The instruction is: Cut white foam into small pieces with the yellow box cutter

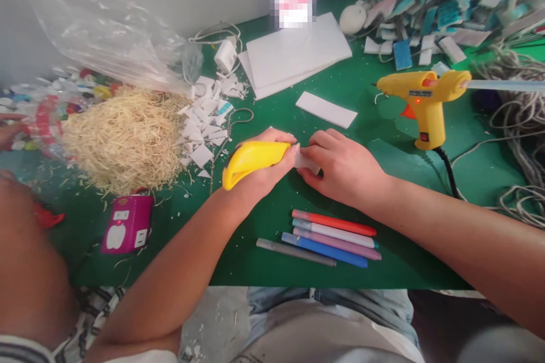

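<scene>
My left hand (272, 164) is closed around yellow-handled scissors (255, 160); their handle lies over the hand and wrist, and the blades are hidden. Beside it, my right hand (340, 161) pinches a small white strip of card or foam board (309, 163) between thumb and fingers. The strip's left end meets the left fingertips. Just beyond both hands, a white rectangular piece (326, 109) lies flat on the green table (238, 255). Several markers (332, 244) lie side by side in front of my right hand.
A yellow glue gun (430, 99) stands at right, its red light on, near tangled cords (519, 119). White sheets (298, 54) lie at the back. Left are white scraps (202, 125), a straw-like heap (128, 136), a purple power box (128, 224) and another person's arm (29, 249).
</scene>
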`<state>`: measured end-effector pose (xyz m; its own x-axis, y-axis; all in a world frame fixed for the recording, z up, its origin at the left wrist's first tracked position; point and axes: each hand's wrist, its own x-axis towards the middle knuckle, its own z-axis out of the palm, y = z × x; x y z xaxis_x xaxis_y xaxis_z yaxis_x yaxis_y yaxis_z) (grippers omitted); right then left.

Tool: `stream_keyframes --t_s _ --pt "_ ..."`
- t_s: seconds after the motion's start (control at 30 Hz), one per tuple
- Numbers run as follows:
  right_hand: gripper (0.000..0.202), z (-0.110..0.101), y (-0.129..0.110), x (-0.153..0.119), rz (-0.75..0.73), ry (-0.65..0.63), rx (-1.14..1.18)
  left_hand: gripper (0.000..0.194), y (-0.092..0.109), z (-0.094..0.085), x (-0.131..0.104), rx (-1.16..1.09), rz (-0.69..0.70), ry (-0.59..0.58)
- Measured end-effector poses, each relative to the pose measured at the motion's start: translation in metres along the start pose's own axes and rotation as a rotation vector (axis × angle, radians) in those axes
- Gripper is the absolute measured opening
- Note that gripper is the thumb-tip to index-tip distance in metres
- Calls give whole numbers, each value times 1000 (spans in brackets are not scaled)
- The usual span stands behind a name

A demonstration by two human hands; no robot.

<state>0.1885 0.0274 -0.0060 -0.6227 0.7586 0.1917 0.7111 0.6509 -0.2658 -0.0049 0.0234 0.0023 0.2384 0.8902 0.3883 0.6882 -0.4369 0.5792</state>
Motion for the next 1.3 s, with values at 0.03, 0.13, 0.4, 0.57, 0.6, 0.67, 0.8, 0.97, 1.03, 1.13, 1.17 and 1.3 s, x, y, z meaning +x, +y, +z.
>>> stream_keyframes --t_s 0.03,0.13,0.4,0.57,0.6,0.67,0.8,0.97,1.03,1.13,1.17,1.3 --pt "18 0 0 0 9 -6 -8 13 -2 3 2 -2 22 13" --pt "20 0 -1 1 23 -22 -23 18 -8 9 8 27 46 33" --pt "21 -2 0 2 22 -34 -30 13 -6 13 15 -60 -44 20" --pt "21 -2 -1 3 25 -39 -31 15 -6 15 16 -93 -62 17" --pt "20 -2 -1 2 22 -35 -29 16 -6 16 16 -98 -70 16" --pt "19 -1 0 2 23 -28 -25 18 -5 17 16 -105 -85 7" --pt "18 0 0 1 24 -9 -20 22 -4 15 15 -76 -79 26" --pt "22 0 0 0 15 12 -8 19 -3 1 9 54 100 125" --pt "23 0 0 0 8 5 1 16 -2 -3 4 58 141 142" --pt "24 -1 1 0 13 6 2 15 -1 -8 -5 30 56 108" --pt "23 -1 1 0 17 11 -1 17 -1 -9 -7 25 19 90" --pt "23 -2 5 -2 24 30 -16 17 -5 -10 -10 14 -29 55"
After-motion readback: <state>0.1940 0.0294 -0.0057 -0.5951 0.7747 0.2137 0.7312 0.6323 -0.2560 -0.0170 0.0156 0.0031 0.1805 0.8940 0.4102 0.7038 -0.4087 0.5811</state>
